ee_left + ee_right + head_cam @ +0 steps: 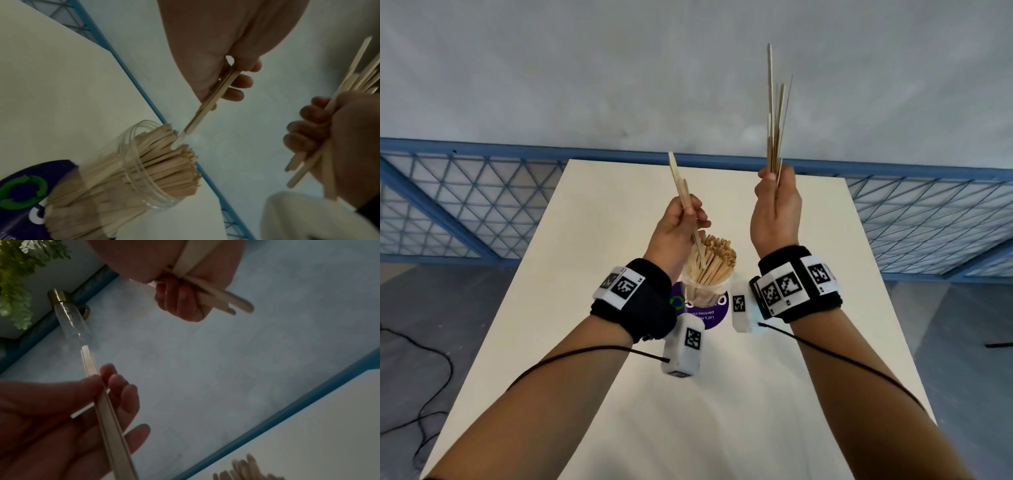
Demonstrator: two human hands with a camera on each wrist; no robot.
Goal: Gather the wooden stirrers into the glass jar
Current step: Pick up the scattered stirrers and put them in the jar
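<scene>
A clear glass jar (707,291) packed with wooden stirrers (714,257) stands on the white table (602,212), on a round purple label. My left hand (679,217) pinches a few stirrers (681,186) just above the jar; their lower tips touch the stirrers in the jar (164,154). In the left wrist view the pinched stirrers (209,100) run slanting from my fingers (236,81) down to the jar's mouth (133,162). My right hand (777,205) is raised to the jar's right and grips a bundle of stirrers (774,130) pointing up.
A blue mesh railing (465,205) runs behind the table's far edge, with a pale wall above it. Black cables lie on the grey floor (421,342) to the left. In the right wrist view a glass tube with a gold cap (68,316) and green foliage (16,280) show at the left.
</scene>
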